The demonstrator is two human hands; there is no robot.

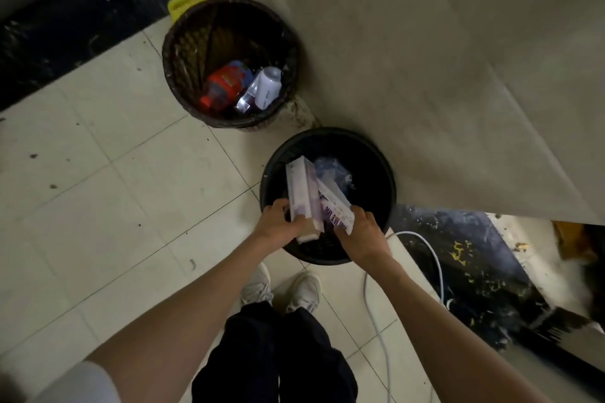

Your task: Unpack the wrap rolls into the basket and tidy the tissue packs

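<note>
Boxes (302, 193) angled, seemingly into bin (376, 173)

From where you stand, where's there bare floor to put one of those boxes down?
The pale tiles left of the black bin, below the woven basket, are bare. A smaller bare patch lies between the shoes and the white cable. Inside the bin it is crowded: the left hand and right hand each hold a box there.
</note>
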